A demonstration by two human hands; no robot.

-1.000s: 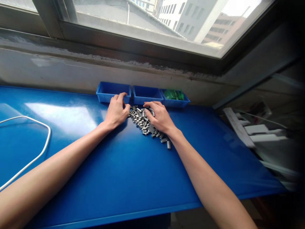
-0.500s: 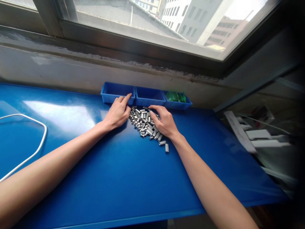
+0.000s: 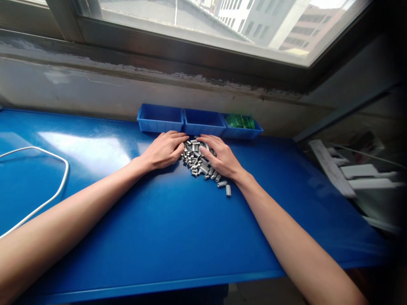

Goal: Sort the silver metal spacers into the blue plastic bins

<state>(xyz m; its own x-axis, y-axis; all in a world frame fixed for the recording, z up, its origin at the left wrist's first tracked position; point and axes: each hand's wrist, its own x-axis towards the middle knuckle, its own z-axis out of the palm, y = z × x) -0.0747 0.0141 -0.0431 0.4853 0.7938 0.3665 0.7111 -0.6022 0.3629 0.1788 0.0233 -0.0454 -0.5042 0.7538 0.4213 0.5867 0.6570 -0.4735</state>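
Observation:
A heap of small grey metal cylinders point(image 3: 197, 159) lies on the blue table point(image 3: 165, 224) in front of three blue trays. My left hand point(image 3: 165, 150) rests flat against the heap's left side, fingers stretched toward the right. My right hand point(image 3: 221, 156) lies over the heap's right side, fingers spread on the pieces. The fingertips of both hands nearly meet at the heap's far edge. Two loose cylinders point(image 3: 225, 187) lie just by my right wrist. Neither hand grips anything that I can see.
The left blue tray point(image 3: 160, 118) and the middle blue tray point(image 3: 203, 123) look bare inside; the right blue tray point(image 3: 243, 127) holds green pieces. A white cable point(image 3: 47, 186) loops at the table's left. Grey-white parts point(image 3: 349, 178) lie beyond the right edge. A window sill runs behind.
My left hand has slid right from the left tray's rim onto the heap, and both hands have closed in around the cylinders. The view has shifted slightly.

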